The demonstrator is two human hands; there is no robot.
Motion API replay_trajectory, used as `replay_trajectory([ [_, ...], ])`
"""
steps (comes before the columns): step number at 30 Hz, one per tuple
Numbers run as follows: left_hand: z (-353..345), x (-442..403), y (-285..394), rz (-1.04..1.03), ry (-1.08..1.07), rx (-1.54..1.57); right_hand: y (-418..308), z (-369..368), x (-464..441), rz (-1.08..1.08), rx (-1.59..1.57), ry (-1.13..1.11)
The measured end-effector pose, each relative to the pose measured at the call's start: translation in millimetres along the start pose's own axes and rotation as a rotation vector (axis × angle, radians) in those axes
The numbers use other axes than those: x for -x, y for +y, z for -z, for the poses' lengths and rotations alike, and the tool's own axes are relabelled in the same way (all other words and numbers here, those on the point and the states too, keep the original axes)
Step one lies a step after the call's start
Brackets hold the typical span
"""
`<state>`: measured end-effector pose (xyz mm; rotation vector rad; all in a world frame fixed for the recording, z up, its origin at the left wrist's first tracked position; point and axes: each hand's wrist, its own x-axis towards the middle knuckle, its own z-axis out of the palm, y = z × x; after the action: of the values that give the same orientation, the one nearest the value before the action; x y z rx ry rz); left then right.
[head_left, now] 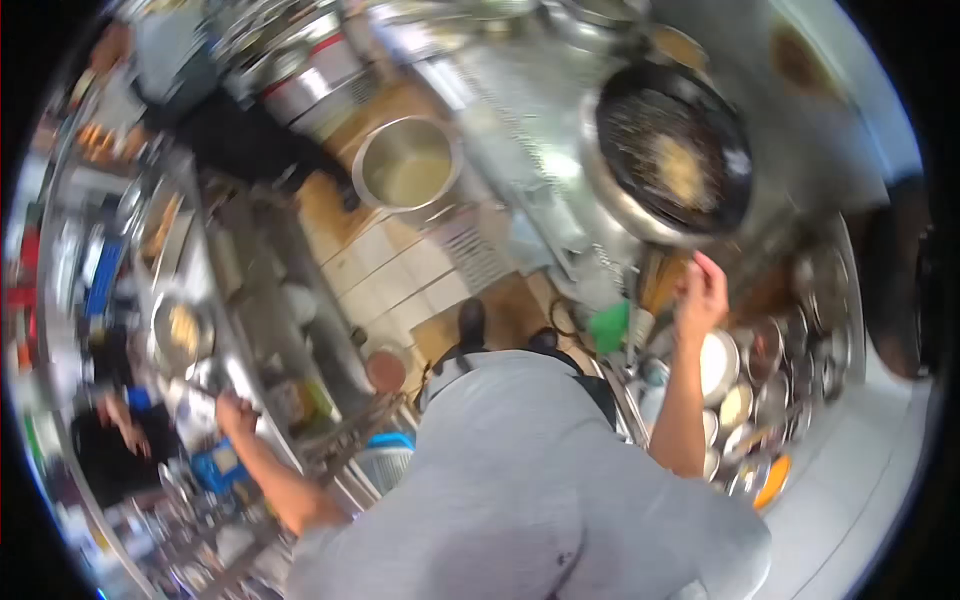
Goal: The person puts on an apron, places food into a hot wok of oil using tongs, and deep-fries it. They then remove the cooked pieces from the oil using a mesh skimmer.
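Observation:
At the left, my left hand (235, 412) is closed around a long handle. Beyond it, the handle leads towards a round metal pan (168, 345) with pale yellow food (184, 328) in it. On the right, my right hand (702, 292) is raised just below the rim of a large black wok (620, 110). Its fingers are slightly bent and apart, and nothing shows between them. Dark bubbling liquid and a golden piece of food (680, 170) are in the wok.
Several seasoning containers (718, 365) stand beside my right forearm. A big metal pot (408, 165) with pale liquid is ahead, near the tiled floor (385, 275). Another person (235, 130) stands at the upper left; a further person's arm (125, 425) shows at the far left.

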<state>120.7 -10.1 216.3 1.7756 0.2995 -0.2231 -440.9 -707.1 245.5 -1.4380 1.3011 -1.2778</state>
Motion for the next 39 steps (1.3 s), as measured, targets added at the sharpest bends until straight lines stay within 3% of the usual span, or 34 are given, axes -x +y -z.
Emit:
replay_trajectory([
  [1,-3.1,0.1,-16.0,-0.258,0.174,-0.571,0.7,5.6,-5.7,0.024,-0.016,-0.002],
  [2,-52.9,48.3,45.5,0.210,0.186,0.073,-6.4,10.5,-16.0,0.263,0.187,0.074],
  [3,-12.3,-10.1,-3.3,0.097,0.110,0.195,-15.3,17.7,-24.4,0.486,0.397,0.135],
  [5,-72.0,58.1,34.0,-0.050,0.272,0.083,-36.3,40.4,-37.5,0.499,0.578,0.269],
  [7,-107.7,103.5,60.2,-0.101,0.291,-0.004,-36.8,74.4,-56.5,0.480,0.734,0.383],
  [9,-101.1,98.2,51.3,-0.214,0.167,0.072,-22.5,123.0,-73.2,0.454,0.940,0.511],
  [11,-107.1,91.7,47.2,-0.128,0.090,0.254,-15.2,168.5,-79.8,0.217,1.233,0.579],
  [12,-152.9,163.9,90.9,-0.027,-0.030,0.248,-16.3,186.3,-81.7,-0.057,1.361,0.581],
  [13,-166.9,172.0,86.7,-0.028,-0.057,0.239,-10.7,206.4,-85.8,-0.078,1.370,0.600],
  [15,-191.9,177.3,77.1,-0.079,-0.343,0.385,3.4,244.0,-91.5,-0.379,1.501,0.678],
  [17,-232.7,198.7,75.4,-0.001,-0.634,0.490,11.9,270.4,-96.2,-0.475,1.498,0.638],
  [19,-272.7,220.4,75.5,0.199,-0.918,0.657,49.6,309.4,-112.7,-0.574,1.256,0.483],
  [20,-290.0,221.5,70.2,0.280,-1.035,0.707,76.1,326.9,-118.5,-0.404,1.317,0.484],
  [21,-311.9,242.1,75.8,0.382,-1.038,0.761,90.1,340.4,-128.8,-0.409,1.310,0.477],
  [23,-344.1,256.2,74.0,0.476,-1.111,0.712,107.8,355.9,-147.1,-0.678,0.354,0.407],
  [24,-361.7,266.8,74.5,0.528,-1.167,0.733,87.9,340.3,-147.0,-0.677,0.082,0.469],
  [25,-377.1,285.3,81.7,0.539,-1.169,0.690,96.3,349.8,-152.6,-0.681,0.078,0.468],
  [27,-402.5,302.8,83.6,0.621,-1.286,0.669,109.4,377.2,-164.5,-0.453,-0.723,0.274],
  [30,-429.1,329.3,90.0,0.605,-1.312,0.585,22.3,333.2,-129.0,-0.471,-0.710,0.356],
  [35,-455.2,352.1,95.0,0.586,-1.369,0.463,-24.2,259.0,-56.3,-0.375,-0.476,0.383],
  [39,-468.2,360.2,97.4,0.532,-1.411,0.365,-57.2,199.2,-18.9,-0.497,-0.345,0.193],
])
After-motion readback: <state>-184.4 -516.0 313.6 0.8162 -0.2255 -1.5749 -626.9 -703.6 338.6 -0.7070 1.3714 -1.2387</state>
